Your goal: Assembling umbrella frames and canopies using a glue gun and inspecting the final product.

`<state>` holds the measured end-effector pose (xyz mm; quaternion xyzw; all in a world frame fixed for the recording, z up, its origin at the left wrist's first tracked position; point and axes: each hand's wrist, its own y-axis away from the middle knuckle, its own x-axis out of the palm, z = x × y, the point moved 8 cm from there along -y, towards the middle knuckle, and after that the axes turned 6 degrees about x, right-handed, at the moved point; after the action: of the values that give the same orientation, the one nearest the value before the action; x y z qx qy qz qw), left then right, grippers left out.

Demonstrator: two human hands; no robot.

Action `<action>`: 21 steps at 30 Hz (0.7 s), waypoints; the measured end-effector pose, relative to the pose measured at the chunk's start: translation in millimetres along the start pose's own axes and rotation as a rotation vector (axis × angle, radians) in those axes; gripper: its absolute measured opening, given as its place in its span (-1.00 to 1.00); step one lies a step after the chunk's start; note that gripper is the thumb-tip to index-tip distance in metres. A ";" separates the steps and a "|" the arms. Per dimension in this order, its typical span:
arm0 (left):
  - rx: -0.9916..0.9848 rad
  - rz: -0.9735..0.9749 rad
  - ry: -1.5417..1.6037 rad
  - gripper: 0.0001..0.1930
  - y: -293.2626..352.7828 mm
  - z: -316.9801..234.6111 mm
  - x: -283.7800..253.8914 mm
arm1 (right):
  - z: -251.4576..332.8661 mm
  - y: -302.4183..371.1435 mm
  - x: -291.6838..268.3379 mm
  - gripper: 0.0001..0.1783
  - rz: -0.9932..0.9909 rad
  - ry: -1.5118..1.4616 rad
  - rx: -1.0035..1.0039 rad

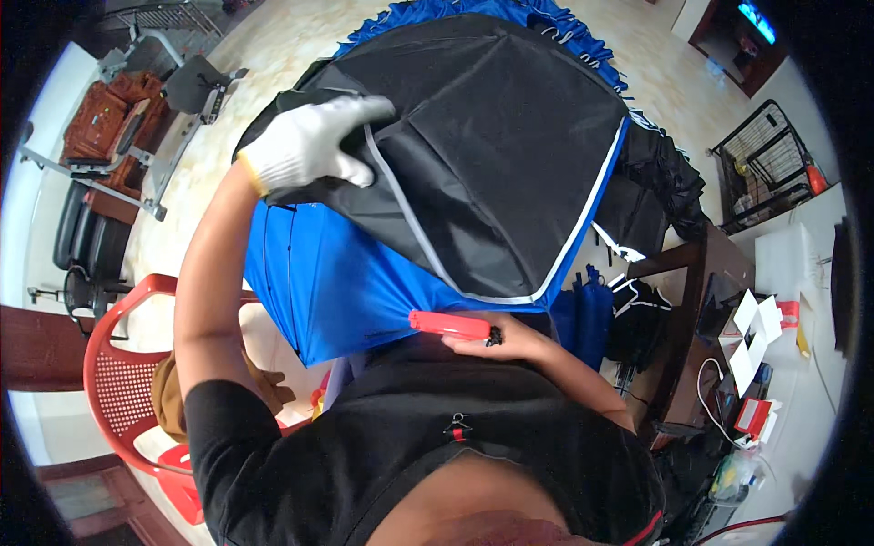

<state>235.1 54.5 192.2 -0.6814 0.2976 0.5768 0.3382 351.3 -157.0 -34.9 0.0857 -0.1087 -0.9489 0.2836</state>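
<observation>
Touching black cloth (519,127), left grip (309,138) is spread; right grip (519,340) holds red thing (449,325). Red chair (103,369) stands on pale floor (291,41).

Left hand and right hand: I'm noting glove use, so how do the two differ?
The left hand wears a white glove; the right hand is bare. The left hand is open at the black fabric, while the right hand is closed on a red object. The right hand sits nearer the black shirt than the left hand.
</observation>
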 end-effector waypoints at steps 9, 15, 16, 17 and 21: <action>-0.846 -1.029 0.136 -0.57 78.4 263.5 -78.2 | 15.6 1.3 -28.5 -0.69 -0.081 -0.142 -0.151; -0.834 0.058 -0.553 -0.61 78.6 253.4 36.9 | 22.5 -0.9 -57.0 -0.61 -0.204 -0.237 -0.159; -0.850 0.065 -0.556 -0.61 102.4 296.3 53.8 | 25.8 -2.6 -51.9 -0.61 -0.187 -0.239 -0.157; -0.807 -0.061 -0.347 -0.62 93.0 311.0 91.1 | 23.3 -4.4 -49.0 -0.61 -0.170 -0.263 -0.098; -0.636 -0.448 0.250 -0.65 104.7 317.7 142.7 | 19.5 -3.2 -42.3 -0.58 -0.146 -0.328 -0.041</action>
<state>-11.5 245.6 5.4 -0.8649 -0.0125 0.4647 0.1893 380.1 -127.8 -12.7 -0.0682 -0.1274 -0.9703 0.1939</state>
